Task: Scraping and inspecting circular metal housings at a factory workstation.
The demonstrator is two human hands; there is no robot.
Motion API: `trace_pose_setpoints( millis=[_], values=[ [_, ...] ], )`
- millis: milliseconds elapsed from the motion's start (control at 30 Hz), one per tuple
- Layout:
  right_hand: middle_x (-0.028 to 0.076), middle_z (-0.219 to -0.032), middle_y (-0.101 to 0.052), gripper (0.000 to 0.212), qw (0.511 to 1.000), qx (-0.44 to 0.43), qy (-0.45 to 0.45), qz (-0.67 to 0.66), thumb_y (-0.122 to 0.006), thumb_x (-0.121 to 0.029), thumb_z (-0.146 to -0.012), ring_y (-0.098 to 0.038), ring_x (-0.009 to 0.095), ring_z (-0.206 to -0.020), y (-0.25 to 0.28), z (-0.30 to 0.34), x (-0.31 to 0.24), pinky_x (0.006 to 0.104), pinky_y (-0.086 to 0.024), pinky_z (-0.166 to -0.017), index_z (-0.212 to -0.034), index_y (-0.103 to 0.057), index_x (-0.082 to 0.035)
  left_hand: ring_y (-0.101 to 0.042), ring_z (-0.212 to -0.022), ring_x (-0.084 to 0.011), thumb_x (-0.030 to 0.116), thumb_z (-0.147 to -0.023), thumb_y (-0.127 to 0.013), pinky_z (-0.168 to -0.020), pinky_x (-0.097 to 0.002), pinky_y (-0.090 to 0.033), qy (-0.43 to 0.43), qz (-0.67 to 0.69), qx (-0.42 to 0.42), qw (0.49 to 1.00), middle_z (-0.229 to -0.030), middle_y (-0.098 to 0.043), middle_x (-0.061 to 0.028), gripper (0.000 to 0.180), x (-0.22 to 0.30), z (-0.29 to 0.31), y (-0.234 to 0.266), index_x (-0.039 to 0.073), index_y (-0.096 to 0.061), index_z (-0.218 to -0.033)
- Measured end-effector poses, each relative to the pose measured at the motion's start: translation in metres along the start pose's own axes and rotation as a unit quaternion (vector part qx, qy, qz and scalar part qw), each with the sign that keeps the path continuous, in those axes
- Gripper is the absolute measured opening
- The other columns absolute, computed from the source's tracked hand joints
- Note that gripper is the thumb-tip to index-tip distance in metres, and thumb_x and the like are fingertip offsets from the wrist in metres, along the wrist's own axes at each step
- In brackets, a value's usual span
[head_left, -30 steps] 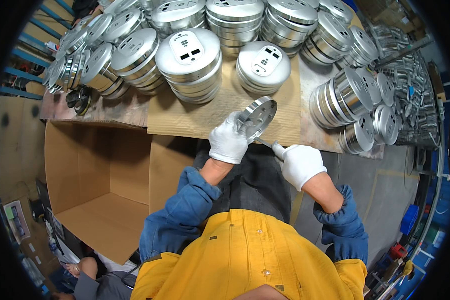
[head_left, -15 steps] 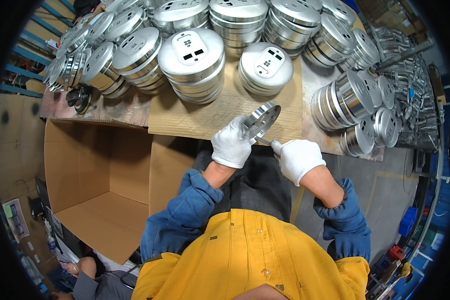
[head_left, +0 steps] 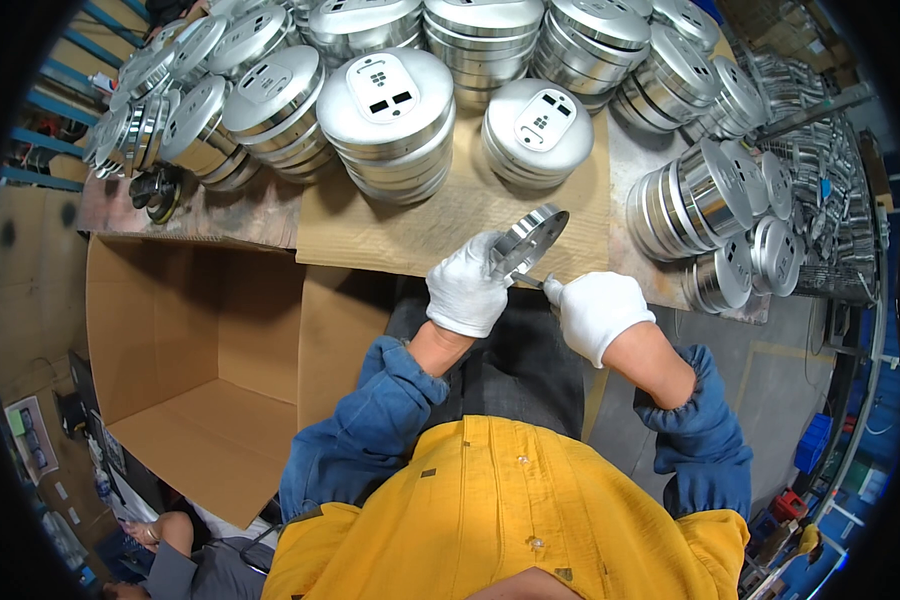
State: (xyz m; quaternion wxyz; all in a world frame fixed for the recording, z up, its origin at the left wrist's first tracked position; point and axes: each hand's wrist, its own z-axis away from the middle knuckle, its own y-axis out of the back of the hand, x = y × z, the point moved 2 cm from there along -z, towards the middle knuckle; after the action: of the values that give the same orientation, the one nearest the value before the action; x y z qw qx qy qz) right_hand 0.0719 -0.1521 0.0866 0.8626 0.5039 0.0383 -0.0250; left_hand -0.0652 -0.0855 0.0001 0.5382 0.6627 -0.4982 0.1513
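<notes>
In white gloves, both my hands are just off the front edge of the table. My left hand [head_left: 467,288] is closed on the rim of a round silver metal cover [head_left: 515,243], tilted up on its edge with cut-outs in its face. My right hand [head_left: 602,315] is closed around a narrow grey metal file [head_left: 528,281], whose blade reaches to the cover's lower edge. The fingers hide most of the file's handle end. Beyond them, a short stack of similar silver covers [head_left: 538,135] stands on a cardboard sheet [head_left: 460,235].
Taller stacks of covers [head_left: 385,130] crowd the table's back and left. More stacks [head_left: 670,215] lean at the right. An open cardboard box [head_left: 195,330] is at the left, near a dark hand tool [head_left: 157,193]. Another person's arm [head_left: 175,540] shows at lower left.
The cover and both hands have shifted very slightly. Both grips stay the same, with the file still against the cover's lower edge.
</notes>
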Motion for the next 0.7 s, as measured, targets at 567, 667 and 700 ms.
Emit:
trace_pose_setpoints(
  millis=[567,667,700],
  values=[
    [0.016,-0.073,-0.063,0.041,0.999,0.043,-0.014,-0.016,-0.048,-0.010,-0.080,-0.064,0.032,-0.064,-0.040,0.012,-0.001,0.0428,-0.050,-0.057,-0.121,-0.056,-0.005,-0.064,-0.069,-0.0353,0.016,-0.079,-0.070,-0.059,-0.0393,-0.050,0.084,0.029,0.011,0.996,-0.078,-0.067,-0.0132,0.024,-0.010,-0.003,-0.003,0.007,-0.057,-0.097],
    [0.013,-0.076,-0.061,0.050,0.996,0.074,-0.042,-0.019,-0.049,-0.011,-0.080,-0.063,0.029,-0.062,-0.077,0.019,-0.002,0.0420,-0.050,-0.055,-0.130,-0.050,-0.013,-0.064,-0.072,-0.0358,0.017,-0.079,-0.070,-0.061,-0.0394,-0.050,0.088,0.024,0.008,0.996,-0.079,-0.067,-0.0143,0.025,-0.010,-0.001,-0.004,0.005,-0.057,-0.097],
    [0.013,-0.075,-0.060,0.051,0.992,0.104,-0.057,-0.035,-0.050,-0.010,-0.080,-0.063,0.029,-0.061,-0.089,0.020,-0.003,0.0420,-0.050,-0.053,-0.131,-0.050,-0.015,-0.064,-0.073,-0.0363,0.017,-0.078,-0.071,-0.062,-0.0394,-0.050,0.088,0.025,0.011,0.996,-0.080,-0.067,-0.0151,0.026,-0.011,-0.001,-0.005,0.004,-0.057,-0.097]
  ],
)
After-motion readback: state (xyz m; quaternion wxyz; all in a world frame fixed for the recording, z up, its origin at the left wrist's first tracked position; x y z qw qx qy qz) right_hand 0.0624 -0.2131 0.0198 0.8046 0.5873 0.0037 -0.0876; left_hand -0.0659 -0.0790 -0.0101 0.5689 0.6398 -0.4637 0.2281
